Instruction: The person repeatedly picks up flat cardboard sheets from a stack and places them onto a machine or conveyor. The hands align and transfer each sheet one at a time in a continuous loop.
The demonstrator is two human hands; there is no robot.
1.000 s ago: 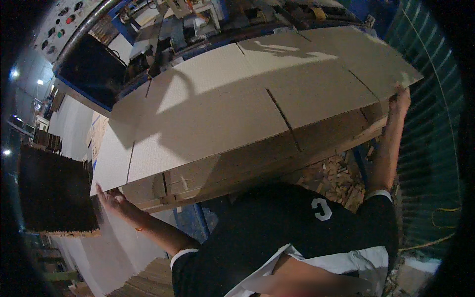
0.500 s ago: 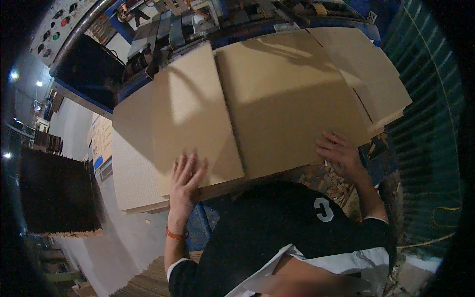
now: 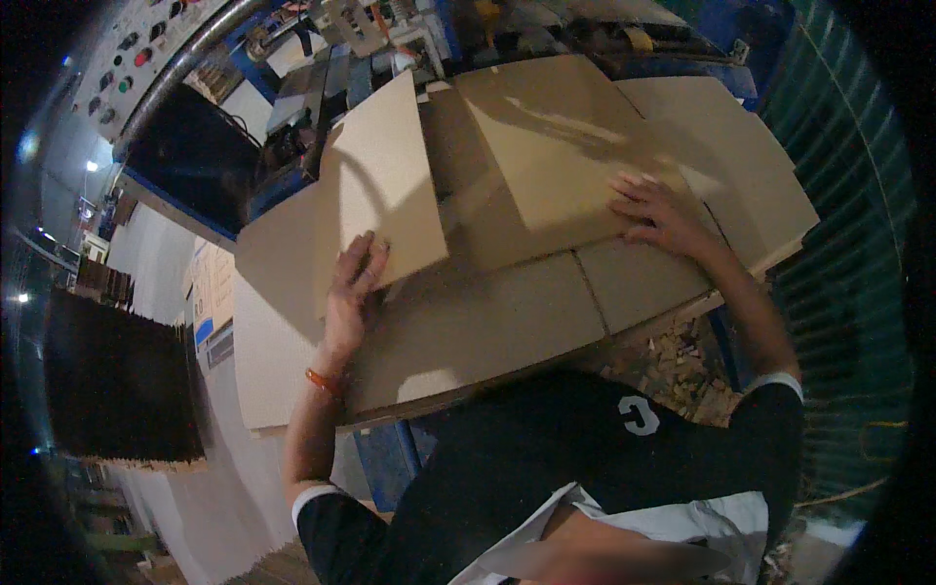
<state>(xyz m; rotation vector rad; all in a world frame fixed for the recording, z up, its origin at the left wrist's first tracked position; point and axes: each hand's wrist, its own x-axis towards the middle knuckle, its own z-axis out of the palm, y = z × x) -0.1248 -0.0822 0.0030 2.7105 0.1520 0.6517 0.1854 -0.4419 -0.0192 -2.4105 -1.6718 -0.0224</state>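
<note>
Nearer the blue-framed machine [image 3: 331, 83] than half a second ago, and baring the front of the cardboard stack [image 3: 478, 322], two cardboard panels are now lying on that stack: the broader right panel [image 3: 556, 166] and the narrower left panel [image 3: 380, 195], a gap between them. The right hand [image 3: 663, 216] is resting on its panel, fingers spread. The left hand [image 3: 355, 281] is touching its panel near the closer edge, fingers slightly parted; I cannot tell whether its thumb is pinching underneath. An orange bracelet [image 3: 323, 381] is circling the left wrist.
</note>
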